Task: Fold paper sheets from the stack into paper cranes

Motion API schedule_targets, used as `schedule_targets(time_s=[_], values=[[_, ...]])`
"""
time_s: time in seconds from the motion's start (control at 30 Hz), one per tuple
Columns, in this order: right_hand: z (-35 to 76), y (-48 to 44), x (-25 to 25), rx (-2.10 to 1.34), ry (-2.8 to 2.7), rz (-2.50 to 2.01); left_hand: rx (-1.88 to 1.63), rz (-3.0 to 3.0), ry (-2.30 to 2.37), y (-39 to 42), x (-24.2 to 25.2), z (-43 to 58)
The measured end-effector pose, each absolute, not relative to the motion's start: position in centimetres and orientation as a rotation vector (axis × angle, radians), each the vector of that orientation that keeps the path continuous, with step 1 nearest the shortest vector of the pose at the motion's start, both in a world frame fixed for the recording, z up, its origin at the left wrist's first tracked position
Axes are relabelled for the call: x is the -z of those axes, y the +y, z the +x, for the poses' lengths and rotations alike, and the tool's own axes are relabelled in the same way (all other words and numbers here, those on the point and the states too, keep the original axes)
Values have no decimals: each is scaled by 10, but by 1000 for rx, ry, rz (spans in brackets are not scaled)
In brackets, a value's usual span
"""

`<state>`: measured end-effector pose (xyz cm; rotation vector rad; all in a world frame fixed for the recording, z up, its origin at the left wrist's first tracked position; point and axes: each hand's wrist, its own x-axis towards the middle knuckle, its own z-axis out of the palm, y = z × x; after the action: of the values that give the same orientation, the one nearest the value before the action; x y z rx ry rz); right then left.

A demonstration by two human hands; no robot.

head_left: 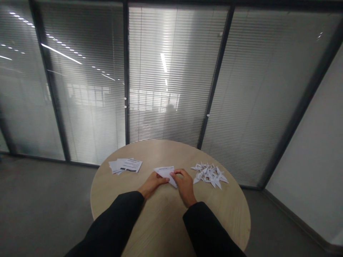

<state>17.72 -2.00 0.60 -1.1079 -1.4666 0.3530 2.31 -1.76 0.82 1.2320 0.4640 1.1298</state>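
Note:
A white sheet of paper (165, 171), folded into a triangle with a line of print along its far edge, is held between both hands above the table. My left hand (153, 183) grips its left side, thumb on top and fingers underneath. On the right side, my right hand (184, 184) pinches the paper between thumb and fingers. To the right lies a heap of folded paper cranes (210, 175), white and pointed. Several loose printed sheets (127, 165) overlap in a pile to the left.
The round wooden table (160, 150) has a curved edge all around. Behind it stands a glass partition with blinds (166, 71) in dark frames. A white wall (308, 150) rises on the right, and grey floor (53, 207) surrounds the table.

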Motion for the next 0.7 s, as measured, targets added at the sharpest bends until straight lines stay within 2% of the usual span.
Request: schedule_targets(time_s=[0.7], values=[[177,-19,-5,-437,-1453,-1132,-1262,1308,649,-9,-2,21]])
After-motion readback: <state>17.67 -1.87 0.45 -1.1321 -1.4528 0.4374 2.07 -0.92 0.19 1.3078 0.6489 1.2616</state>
